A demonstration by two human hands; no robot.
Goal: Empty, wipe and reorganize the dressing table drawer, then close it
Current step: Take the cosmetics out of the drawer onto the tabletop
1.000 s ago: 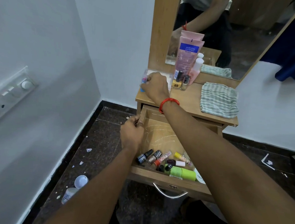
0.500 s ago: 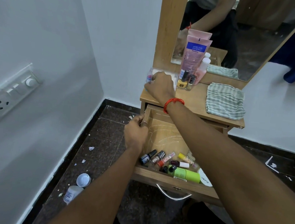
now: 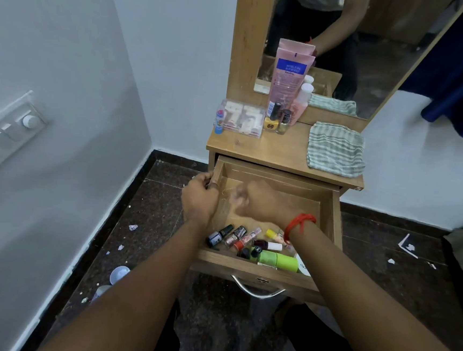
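The wooden drawer (image 3: pixel 332 226) of the dressing table is pulled out. Its back half is bare and scratched. Several nail polish bottles (image 3: pixel 235 235) and a green tube (image 3: pixel 279 259) lie along its front. My left hand (image 3: pixel 199 197) grips the drawer's left side wall. My right hand (image 3: pixel 261 203), with a red thread at the wrist, is blurred over the bare back half; its fingers are loosely curled and nothing shows in it. A clear plastic box (image 3: pixel 242 117) stands on the tabletop (image 3: pixel 268 153) at the back left. A folded striped cloth (image 3: pixel 336 149) lies on the right.
A pink tube (image 3: pixel 288 76), a small pink bottle and two nail polish bottles (image 3: pixel 271 121) stand against the mirror. A white bottle and cap (image 3: pixel 118 274) and paper scraps lie on the dark floor at the left. A wall is close on the left, with a switch plate (image 3: pixel 1 138).
My right hand has let go of the clear box on the tabletop and come back down over the drawer. My left hand still holds the drawer's side.
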